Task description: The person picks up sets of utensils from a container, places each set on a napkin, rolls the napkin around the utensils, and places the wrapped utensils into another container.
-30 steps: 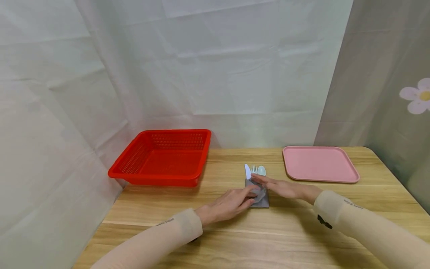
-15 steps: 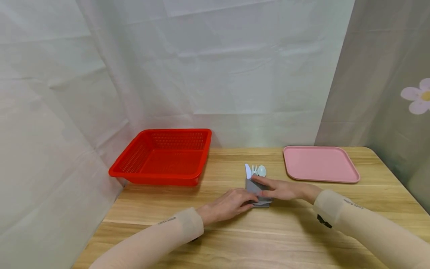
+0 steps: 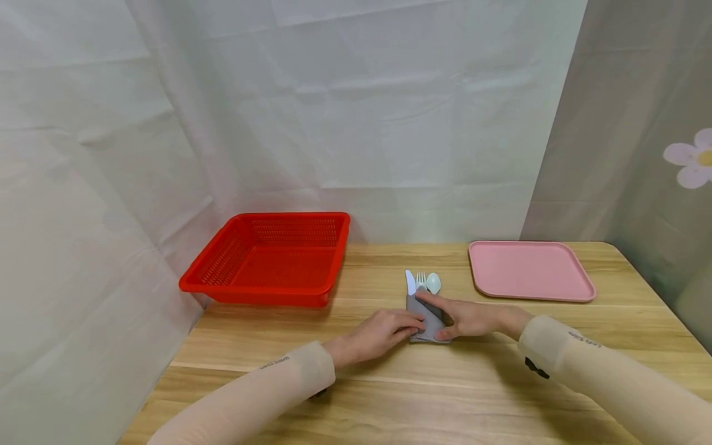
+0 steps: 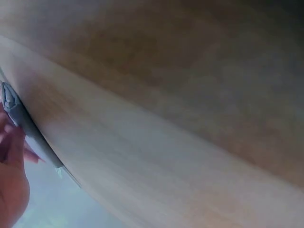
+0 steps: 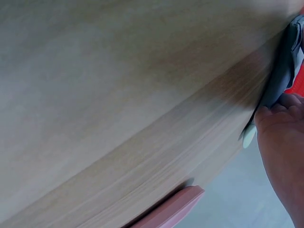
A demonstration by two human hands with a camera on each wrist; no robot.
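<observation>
A grey cloth napkin (image 3: 431,324) lies folded on the table, covering the lower part of a knife (image 3: 411,283), a fork (image 3: 421,280) and a spoon (image 3: 434,282). Their pale tops stick out at its far end. The fingertips of my left hand (image 3: 378,334) rest on the napkin's left side near its lower end. On the other side my right hand (image 3: 471,317) touches it with thumb and forefinger spread apart. From the right wrist view, the napkin (image 5: 279,71) shows layered folds, with the spoon (image 5: 249,136) poking out below the fingers.
A red plastic basket (image 3: 256,292) stands at the back left of the wooden table (image 3: 367,395). To the right of the cutlery, a pink tray (image 3: 528,272) lies near the back edge. Light curtains hang behind and beside the table.
The napkin's raised near flap has come down flat over the cutlery. My right thumb has moved down and away from the forefinger, onto the napkin's lower right. The basket and tray have not moved.
</observation>
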